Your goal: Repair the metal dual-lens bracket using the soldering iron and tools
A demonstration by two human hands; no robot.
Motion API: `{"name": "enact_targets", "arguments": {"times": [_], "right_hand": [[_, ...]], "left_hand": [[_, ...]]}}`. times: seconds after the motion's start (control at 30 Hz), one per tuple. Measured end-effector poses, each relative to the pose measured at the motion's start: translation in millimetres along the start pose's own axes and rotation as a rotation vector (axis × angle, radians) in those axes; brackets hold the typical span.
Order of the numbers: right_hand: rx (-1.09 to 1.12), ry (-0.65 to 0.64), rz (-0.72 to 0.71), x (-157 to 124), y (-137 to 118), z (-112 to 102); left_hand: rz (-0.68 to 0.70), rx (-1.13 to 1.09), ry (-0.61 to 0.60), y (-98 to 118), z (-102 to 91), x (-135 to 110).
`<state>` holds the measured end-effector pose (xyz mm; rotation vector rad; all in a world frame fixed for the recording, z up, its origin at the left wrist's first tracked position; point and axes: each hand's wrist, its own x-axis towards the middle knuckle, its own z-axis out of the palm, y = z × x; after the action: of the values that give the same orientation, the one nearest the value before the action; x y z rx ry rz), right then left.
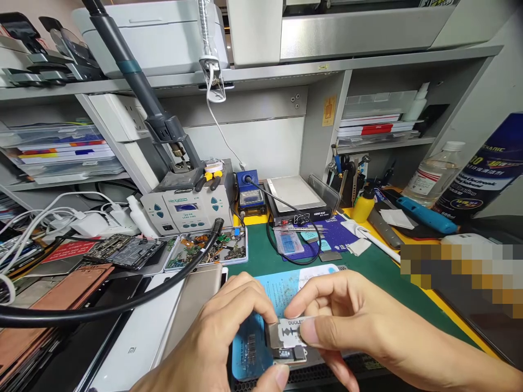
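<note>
Near the bottom centre, my left hand [220, 326] curls around a small flat metal-cased part [286, 356], its index fingertip at the top edge and thumb below. My right hand [355, 321] pinches a silver razor blade [287, 333] with cutout slots and partly covered lettering. The blade lies flat over the part, the right thumb pressing on its right end. Whether its edge is under anything on the part I cannot tell. Beneath the hands are a glossy blue panel [249, 354] and a light blue printed sheet [280, 288].
A thick black hose [122, 310] crosses the phones at left. Behind stand a grey rework station [186, 209], a tray of circuit boards [206, 247], a blue soldering unit [250, 196] and a flat heating plate [292, 193]. Bottles and a spray can [482, 169] stand right.
</note>
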<state>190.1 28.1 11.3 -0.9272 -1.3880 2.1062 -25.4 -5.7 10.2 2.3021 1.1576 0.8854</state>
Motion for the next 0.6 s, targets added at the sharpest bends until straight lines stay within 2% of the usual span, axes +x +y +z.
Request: {"name": "enact_targets", "arguments": {"times": [0.4,0.6], "right_hand": [[-0.061,0.014,-0.003,-3.0,0.4,0.4],[-0.066,0.009,-0.02,-1.6,0.2,0.3]], "left_hand": [[0.011,-0.001,0.047,0.8,1.4,-1.1],[-0.004,-0.011,0.011,-1.0,0.2,-2.0]]}}
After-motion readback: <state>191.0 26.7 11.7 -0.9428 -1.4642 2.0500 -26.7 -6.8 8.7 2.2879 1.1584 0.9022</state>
